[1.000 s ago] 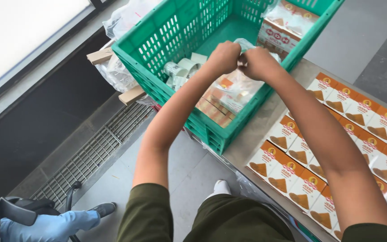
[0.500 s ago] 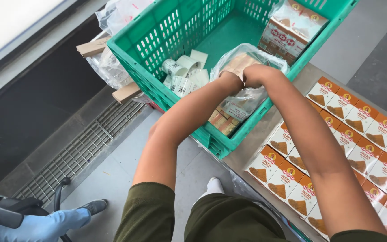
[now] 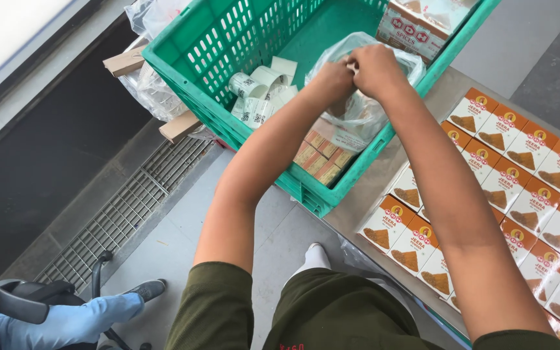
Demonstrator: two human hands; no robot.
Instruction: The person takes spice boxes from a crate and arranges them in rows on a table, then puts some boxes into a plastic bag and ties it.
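Both hands pinch the gathered mouth of a clear plastic bag [image 3: 358, 107] over a green plastic crate [image 3: 189, 61]: the left hand [image 3: 334, 81] and the right hand [image 3: 374, 68] meet knuckle to knuckle, fingers closed tight on the crumpled film. The bag hangs inside the crate, against its near right wall, and swells out below the hands; what it holds cannot be made out through the plastic.

Just below the bag in the crate lies a stack of small tan-and-orange cartons [image 3: 322, 159]. To the left of the bag, on the crate floor, sit several rolls of printed white labels [image 3: 257, 94]. At the crate's far right corner rests a wrapped bundle of red-and-white boxes [image 3: 422, 19].

To the right of the crate, a grey tabletop [image 3: 384, 178] carries rows of orange-and-white spice boxes [image 3: 520, 188] laid flat, edge to edge. Left of the crate, crumpled plastic wrap and cardboard pieces [image 3: 157, 91] lie against its outer wall. Below the crate, a metal floor grate [image 3: 124, 207] runs along the grey floor, and at the lower left a seated person's blue trouser leg [image 3: 66, 321] and dark shoe show.
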